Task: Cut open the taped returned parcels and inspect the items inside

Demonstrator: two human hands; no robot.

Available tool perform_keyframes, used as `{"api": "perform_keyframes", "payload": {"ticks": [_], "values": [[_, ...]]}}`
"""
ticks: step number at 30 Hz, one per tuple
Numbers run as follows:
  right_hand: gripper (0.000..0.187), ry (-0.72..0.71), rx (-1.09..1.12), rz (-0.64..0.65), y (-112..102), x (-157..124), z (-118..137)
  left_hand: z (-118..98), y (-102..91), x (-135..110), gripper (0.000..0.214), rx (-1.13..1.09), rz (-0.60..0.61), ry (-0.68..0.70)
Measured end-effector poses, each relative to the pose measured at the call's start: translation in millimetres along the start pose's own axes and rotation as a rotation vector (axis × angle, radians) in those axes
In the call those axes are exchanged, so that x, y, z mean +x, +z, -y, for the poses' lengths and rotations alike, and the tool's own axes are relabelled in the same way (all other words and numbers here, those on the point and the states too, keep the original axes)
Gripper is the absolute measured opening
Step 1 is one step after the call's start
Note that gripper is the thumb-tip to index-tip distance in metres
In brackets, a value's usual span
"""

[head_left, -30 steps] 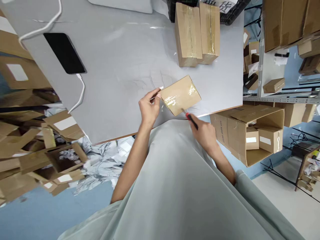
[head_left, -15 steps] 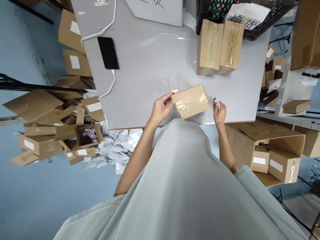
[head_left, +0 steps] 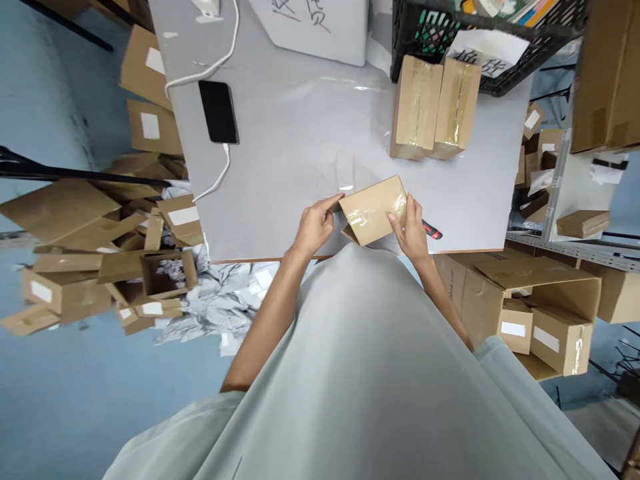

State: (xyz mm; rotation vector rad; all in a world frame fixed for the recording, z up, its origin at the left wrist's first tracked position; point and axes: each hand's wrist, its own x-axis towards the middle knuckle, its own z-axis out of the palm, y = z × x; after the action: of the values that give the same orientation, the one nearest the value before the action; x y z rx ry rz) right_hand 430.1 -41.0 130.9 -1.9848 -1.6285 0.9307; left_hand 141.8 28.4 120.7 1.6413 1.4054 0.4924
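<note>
A small taped cardboard box (head_left: 371, 207) sits near the front edge of the grey table (head_left: 285, 160), tipped up slightly at its near side. My left hand (head_left: 315, 225) grips its left end with fingers curled round the edge. My right hand (head_left: 411, 230) holds the box's right side, fingers pressed on the taped top. A red and black cutter (head_left: 432, 231) lies on the table just right of my right hand, untouched.
Two taped boxes (head_left: 434, 107) stand upright at the back before a black crate (head_left: 480, 33). A black phone (head_left: 219, 111) on a white cable lies at the left. Piled empty cartons (head_left: 90, 260) cover the floor left; an open carton (head_left: 545, 307) of small boxes sits right.
My right hand has put the cutter down on the table and moved left onto the box. The box is now held by both hands and tipped up.
</note>
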Motion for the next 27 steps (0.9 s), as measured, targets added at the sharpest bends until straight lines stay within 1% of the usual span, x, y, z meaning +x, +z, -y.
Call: {"api": "perform_keyframes", "payload": {"ticks": [2, 5, 7, 10, 13, 15, 18, 22, 24, 27], "values": [[0.087, 0.016, 0.066, 0.001, -7.5, 1.1, -3.4, -2.4, -2.8, -0.4, 0.059, 0.018, 0.001, 0.016], [0.081, 0.067, 0.182, -0.014, -17.2, 3.5, -8.4, -7.7, -1.5, -4.7, 0.056, 0.033, -0.058, 0.024], [0.077, 0.103, 0.291, 0.001, -18.8, 4.2, -11.4, -10.1, 1.7, -7.5, 0.056, 0.029, -0.091, 0.019], [0.072, 0.163, 0.515, 0.085, -9.8, 0.3, -13.7, -8.1, 4.8, -9.3, 0.061, 0.023, -0.147, 0.011], [0.072, 0.256, 0.716, 0.192, 7.9, -10.1, -12.4, 0.5, 3.5, -10.7, 0.065, 0.037, -0.236, -0.005], [0.071, 0.301, 0.795, 0.205, 19.2, -17.9, -10.2, 7.1, 1.4, -13.5, 0.069, 0.054, -0.278, -0.037], [0.068, 0.311, 0.827, 0.178, 29.2, -26.0, -7.8, 12.9, -0.7, -19.2, 0.069, 0.047, -0.269, -0.095], [0.066, 0.288, 0.774, 0.176, 31.0, -28.5, -9.2, 11.6, -1.3, -20.9, 0.064, 0.070, -0.252, -0.134], [0.060, 0.269, 0.721, 0.180, 30.0, -27.9, -9.7, 9.4, -1.7, -19.0, 0.062, 0.106, -0.251, -0.150], [0.046, 0.234, 0.604, 0.174, 27.9, -26.0, -5.9, 6.5, -3.1, -17.0, 0.065, 0.132, -0.215, -0.179]]}}
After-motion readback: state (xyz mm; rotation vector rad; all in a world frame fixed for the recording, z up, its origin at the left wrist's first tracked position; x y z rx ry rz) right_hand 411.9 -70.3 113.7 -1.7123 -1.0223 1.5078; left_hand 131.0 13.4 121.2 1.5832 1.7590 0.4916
